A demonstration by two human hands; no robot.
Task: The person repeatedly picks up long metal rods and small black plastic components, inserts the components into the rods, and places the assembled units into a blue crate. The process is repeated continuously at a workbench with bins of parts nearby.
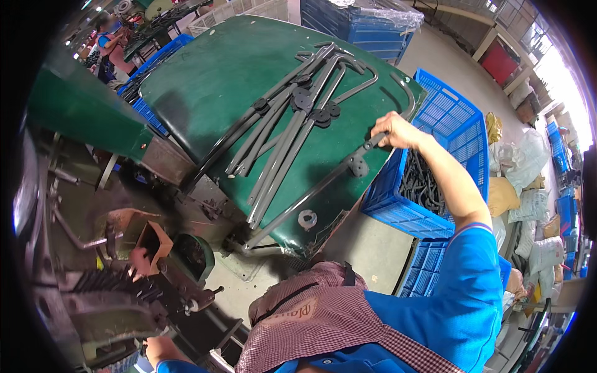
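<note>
My right hand (398,129) is closed round the upper part of a bent grey metal tube (305,199) with a round dark joint (357,166). This tube lies slanting along the right side of a green-topped table (205,74), its curved end beyond my fingers. To the left of it rests a pile of similar folded tube frames (298,124) with round dark joints. Low on the left, my left hand (159,349) is at the lower part of a dark, greasy machine (118,304). Its fingers are mostly hidden, so any grip there is unclear.
Right of the table stands a blue plastic crate (457,133) holding dark curved parts (420,183). Another blue crate (426,264) is below it. A small open box (151,248) sits by the machine. Sacks (532,186) line the right side. Another person (111,46) works far left.
</note>
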